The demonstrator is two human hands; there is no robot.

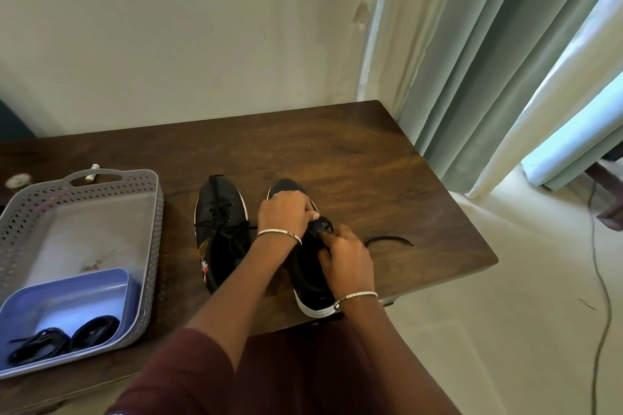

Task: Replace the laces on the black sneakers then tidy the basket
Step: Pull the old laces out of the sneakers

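1. Your left hand (pixel 286 209) curls over the right sneaker (pixel 312 283), gripping it at the eyelets.
2. Your right hand (pixel 347 259), just beside, pinches the lace (pixel 387 240).
3. The sneaker points toe-away from you. The lace's free end trails rightward, nearer your right hand.

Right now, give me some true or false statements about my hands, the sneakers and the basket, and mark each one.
Both the left hand and the right hand are on the right sneaker. True.
The left sneaker has empty eyelets. False: it is laced in black.
Coiled laces lie in the blue tray inside the grey basket. True.
The sneakers stand in the basket. False: they stand on the table beside it.
A lace trails on the table right of the right hand. True.
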